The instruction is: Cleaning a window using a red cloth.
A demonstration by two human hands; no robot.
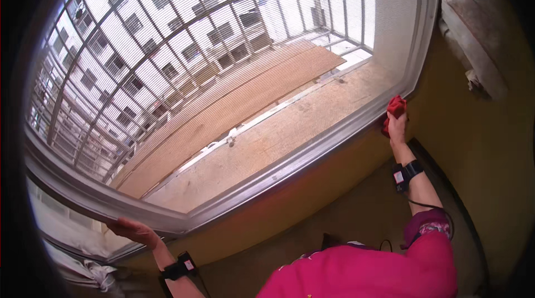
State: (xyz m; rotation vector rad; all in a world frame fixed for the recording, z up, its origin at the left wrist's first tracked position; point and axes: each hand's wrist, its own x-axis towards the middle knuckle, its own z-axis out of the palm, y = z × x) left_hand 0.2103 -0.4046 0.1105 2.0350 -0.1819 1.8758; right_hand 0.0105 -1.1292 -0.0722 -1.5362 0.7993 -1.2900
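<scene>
My right hand (397,124) is closed around a crumpled red cloth (397,106), beside the lower right corner of the window frame (307,152). At the lower left, my left hand (134,231) touches the edge of the frame near its bottom left corner, with no object seen in it; its fingertips are partly hidden by the frame. A fine mesh screen (267,143) fills the frame between my hands. Both forearms wear black straps with small devices and cables.
Beyond the screen are a ledge (250,164), a long brown board (234,114) and a metal grille (184,26), with a building behind. A light curtain (472,26) hangs bunched at the right, another (98,275) at the lower left. A yellowish wall (459,139) borders the window.
</scene>
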